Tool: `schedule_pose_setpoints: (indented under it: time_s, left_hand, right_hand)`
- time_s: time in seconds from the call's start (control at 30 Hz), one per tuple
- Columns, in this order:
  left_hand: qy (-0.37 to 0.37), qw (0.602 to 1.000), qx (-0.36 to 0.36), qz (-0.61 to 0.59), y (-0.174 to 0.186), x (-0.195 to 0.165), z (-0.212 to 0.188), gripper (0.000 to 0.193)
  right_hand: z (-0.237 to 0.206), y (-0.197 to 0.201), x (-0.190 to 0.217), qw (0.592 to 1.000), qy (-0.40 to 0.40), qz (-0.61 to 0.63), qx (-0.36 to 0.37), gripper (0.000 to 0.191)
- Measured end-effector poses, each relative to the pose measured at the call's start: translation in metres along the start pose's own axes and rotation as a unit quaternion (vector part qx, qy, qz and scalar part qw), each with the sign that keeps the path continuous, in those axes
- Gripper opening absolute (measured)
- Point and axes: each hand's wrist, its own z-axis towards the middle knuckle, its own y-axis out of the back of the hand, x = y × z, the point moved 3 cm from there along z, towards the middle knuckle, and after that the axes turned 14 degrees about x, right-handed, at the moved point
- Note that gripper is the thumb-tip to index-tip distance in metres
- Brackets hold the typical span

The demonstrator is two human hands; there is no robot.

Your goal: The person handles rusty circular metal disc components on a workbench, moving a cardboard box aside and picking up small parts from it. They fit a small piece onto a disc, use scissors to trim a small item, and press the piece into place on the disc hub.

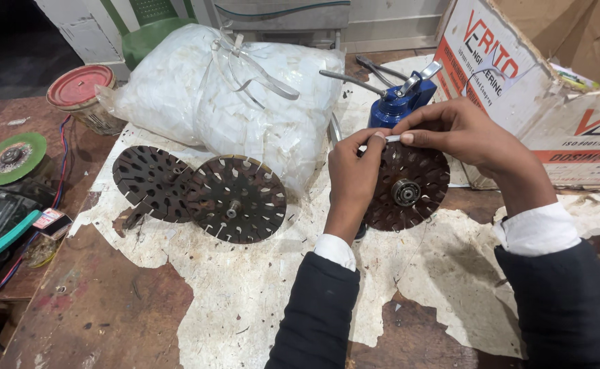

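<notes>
While both hands work at the right of the table [95, 307], the left hand [352, 179] grips the upper left edge of a dark slotted disc [409, 188], which stands tilted up toward the camera with a bearing [406, 192] at its centre. Left fingers [363, 140] are closed narrow at the rim, pinching one end of a small white strip [391, 139] — paper or plastic, hard to tell at this size. The right hand [465, 133] comes in from above right; its thumb and forefinger pinch the other end of the strip, fingers closed tight, just over the top slots of the disc.

Just behind the hands stands a blue oil can [399, 102] with a long thin spout pointing left. A cardboard box [552, 89] lies tipped on its side at the far right, touching the table. Left of the hands, two more slotted discs — one [238, 198] with a short shaft at its hub, one [151, 181] further left — lie flat, their edges overlapping. Behind them sits a big tied bag [231, 96] of white scraps. A red-lidded tin [81, 92] stands at far left, with a green grinding wheel [13, 157] below it, well apart from the hands. Torn white sheeting [259, 287] covers much of the table.
</notes>
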Motion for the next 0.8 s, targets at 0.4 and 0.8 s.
schedule_pose_setpoints:
  time_s: [0.4,0.8]
  left_hand:
    - [-0.025,1.000,-0.006,0.001,-0.001,0.009,0.000,0.026]
    - [-0.027,1.000,0.009,-0.004,0.000,0.011,0.000,0.025]
  right_hand:
    - [-0.001,0.001,-0.002,1.000,-0.006,-0.012,-0.010,0.023]
    - [-0.002,-0.002,0.002,1.000,-0.001,-0.022,-0.002,0.023]
